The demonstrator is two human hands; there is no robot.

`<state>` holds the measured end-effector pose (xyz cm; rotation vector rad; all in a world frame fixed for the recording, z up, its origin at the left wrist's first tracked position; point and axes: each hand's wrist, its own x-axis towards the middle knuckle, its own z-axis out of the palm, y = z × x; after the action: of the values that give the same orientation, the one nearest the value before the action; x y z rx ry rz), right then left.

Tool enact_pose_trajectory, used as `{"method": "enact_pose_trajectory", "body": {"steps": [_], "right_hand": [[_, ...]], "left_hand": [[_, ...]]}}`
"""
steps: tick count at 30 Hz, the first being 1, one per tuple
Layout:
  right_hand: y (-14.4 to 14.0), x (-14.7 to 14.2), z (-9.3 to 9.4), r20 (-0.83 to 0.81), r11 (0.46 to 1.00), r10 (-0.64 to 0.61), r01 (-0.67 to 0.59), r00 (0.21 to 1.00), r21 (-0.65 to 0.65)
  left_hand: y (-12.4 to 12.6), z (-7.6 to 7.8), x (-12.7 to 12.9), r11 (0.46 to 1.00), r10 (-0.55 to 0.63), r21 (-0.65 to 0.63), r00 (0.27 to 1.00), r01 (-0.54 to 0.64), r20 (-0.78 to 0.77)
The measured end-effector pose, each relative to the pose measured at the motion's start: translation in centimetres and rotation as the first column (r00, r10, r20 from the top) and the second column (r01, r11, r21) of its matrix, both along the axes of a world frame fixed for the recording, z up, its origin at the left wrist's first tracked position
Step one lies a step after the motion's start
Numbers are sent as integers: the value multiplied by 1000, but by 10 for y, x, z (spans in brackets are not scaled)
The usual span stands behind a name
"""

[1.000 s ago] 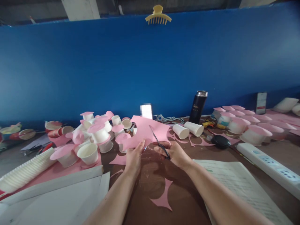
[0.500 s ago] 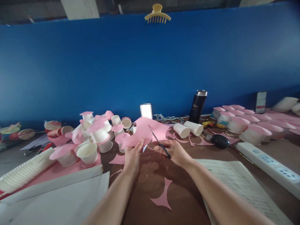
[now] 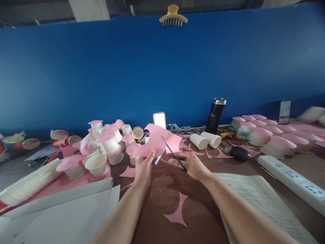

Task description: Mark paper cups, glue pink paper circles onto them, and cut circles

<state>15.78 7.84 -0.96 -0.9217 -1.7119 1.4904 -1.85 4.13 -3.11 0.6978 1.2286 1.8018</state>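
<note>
— Barely anything has shifted since a moment ago: the pink paper sheet [image 3: 158,142] has turned a touch in the fingers and the slim dark-handled scissors [image 3: 175,158] have crept a little further along the cut.

— And the grip?

— Left hand [image 3: 143,167] pinches the sheet's near edge, thumb on top, fingers curled under it. Right hand [image 3: 190,164] is closed through the scissor handles, blades parted a little with their points against the paper, which is held up just above the brown wooden tabletop [image 3: 152,193].

— What's crowding the hands?

— Plenty. Just left of the left hand sits a heap of short white paper cups with pink paper lids [image 3: 104,147], some upright, some tipped over. Further left and nearer, a long stack of nested white cups lying on its side [image 3: 27,181] and a white cardboard sheet [image 3: 63,210]. Right under the forearms, a curved pink paper offcut [image 3: 179,211] lies flat.

— On the right?

— Beyond the right hand, two white cups on their sides [image 3: 205,140], a black oval object [image 3: 239,153] and a tall black flask with a silver cap [image 3: 215,115] standing against the blue partition wall [image 3: 162,67]. Further right, rows of pink-lidded white cups [image 3: 264,134], a white power strip [image 3: 294,181], and a printed paper form [image 3: 256,196] under the right forearm. A yellow hair claw clip [image 3: 173,19] perches on top of the wall.
</note>
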Motion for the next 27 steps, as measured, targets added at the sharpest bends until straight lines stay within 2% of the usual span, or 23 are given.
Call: {"method": "enact_pose_trajectory", "body": {"steps": [14,20,27], "right_hand": [[-3,3,7,63,996,12,-17,998,87],[-1,2,1,44,999,3,-6,999,49],[-3,2,6,50,997,-1,-3,999,81]], "left_hand": [[-1,6,-1,1000,24,-14,1000,-24,8],[-3,8,0,1000,6,19,1000,-6,-10],[-3,10,2,999,-13,35,1000,13,18]]}}
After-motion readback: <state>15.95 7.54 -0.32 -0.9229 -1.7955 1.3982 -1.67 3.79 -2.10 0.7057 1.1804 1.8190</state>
